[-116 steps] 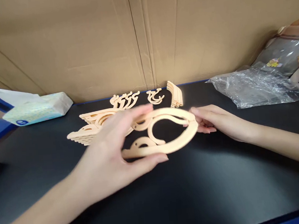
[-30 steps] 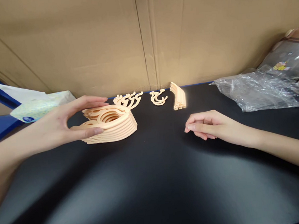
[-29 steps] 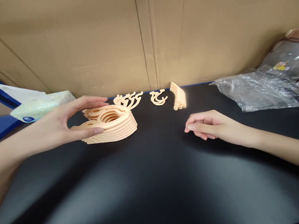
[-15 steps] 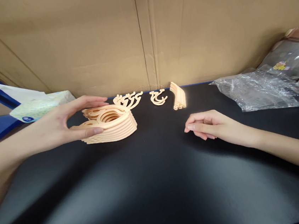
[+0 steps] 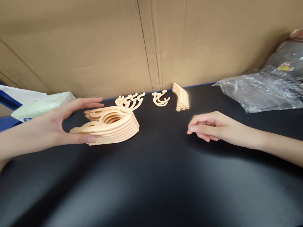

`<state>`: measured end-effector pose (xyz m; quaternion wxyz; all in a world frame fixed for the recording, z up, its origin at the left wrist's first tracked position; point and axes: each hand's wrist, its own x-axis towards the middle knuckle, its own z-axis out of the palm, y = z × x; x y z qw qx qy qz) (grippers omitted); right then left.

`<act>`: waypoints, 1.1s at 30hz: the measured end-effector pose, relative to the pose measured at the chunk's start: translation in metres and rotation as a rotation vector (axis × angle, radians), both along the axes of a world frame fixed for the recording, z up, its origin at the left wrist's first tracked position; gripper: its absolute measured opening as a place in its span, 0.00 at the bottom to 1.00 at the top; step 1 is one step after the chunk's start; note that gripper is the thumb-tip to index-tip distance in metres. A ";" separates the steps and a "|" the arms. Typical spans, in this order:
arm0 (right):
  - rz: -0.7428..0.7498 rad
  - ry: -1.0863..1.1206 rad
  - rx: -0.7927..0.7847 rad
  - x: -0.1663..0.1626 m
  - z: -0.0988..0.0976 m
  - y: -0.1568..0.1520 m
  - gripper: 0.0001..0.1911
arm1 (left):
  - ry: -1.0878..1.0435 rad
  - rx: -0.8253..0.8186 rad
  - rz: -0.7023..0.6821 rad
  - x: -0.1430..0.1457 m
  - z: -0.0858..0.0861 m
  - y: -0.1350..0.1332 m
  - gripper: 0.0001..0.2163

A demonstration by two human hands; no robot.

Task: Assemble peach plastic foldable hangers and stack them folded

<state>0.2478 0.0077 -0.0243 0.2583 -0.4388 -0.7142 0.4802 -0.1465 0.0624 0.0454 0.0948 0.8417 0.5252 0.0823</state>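
Observation:
A neat stack of flat peach plastic pieces with round openings (image 5: 123, 125) lies on the black table (image 5: 159, 185), left of the middle. My left hand (image 5: 71, 122) is at the stack's left end, thumb along its front side and fingers stretched out over its far side. Its fingers are spread, and whether the thumb touches the stack I cannot tell. My right hand (image 5: 209, 126) is held over the table to the right, its fingers curled in and thumb against the index finger. Nothing shows in it.
Behind the stack lie several peach plastic hooks (image 5: 131, 101), then a smaller group of hooks (image 5: 160, 98) and a bundle of curved peach tubes (image 5: 181, 96). A tissue pack (image 5: 58, 100) is at left; clear plastic bags (image 5: 271, 92) lie at right. A cardboard wall (image 5: 92, 44) stands behind.
My left hand has slid a little to the left along the stack, which stays in its place. My right hand has hardly moved.

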 end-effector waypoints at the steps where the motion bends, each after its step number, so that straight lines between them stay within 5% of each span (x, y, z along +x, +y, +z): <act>1: 0.000 0.000 0.001 0.000 0.000 0.000 0.15 | 0.022 -0.006 0.028 -0.002 0.000 0.000 0.40; 7: 0.008 0.006 0.000 0.001 -0.002 0.001 0.15 | 0.082 -0.032 0.128 -0.005 0.001 0.002 0.42; 33: 0.003 0.001 -0.008 0.000 0.000 0.001 0.15 | 0.081 0.005 0.177 -0.002 0.003 0.001 0.41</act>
